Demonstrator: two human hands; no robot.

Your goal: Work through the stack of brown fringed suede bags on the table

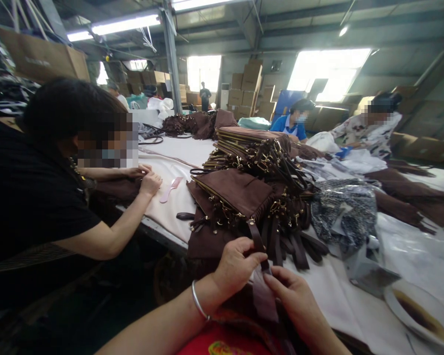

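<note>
My left hand (237, 266), with a silver bangle at the wrist, pinches a brown leather strap (258, 241) that runs up to a brown suede bag (237, 191) on the table edge. My right hand (294, 296) is closed on the lower part of the same strap, just below the left hand. A tall stack of brown bags with gold zips and hardware (255, 153) rises behind the nearest bag, with several loose straps (296, 246) hanging from it toward me.
A person in black (33, 197) sits at my left with hands on brown fabric beside a pink comb (170, 190). Two more people (296, 121) work at the far side. A white bowl with brown liquid (422, 310) stands at the right, near patterned fabric (344, 209). Cardboard boxes line the back.
</note>
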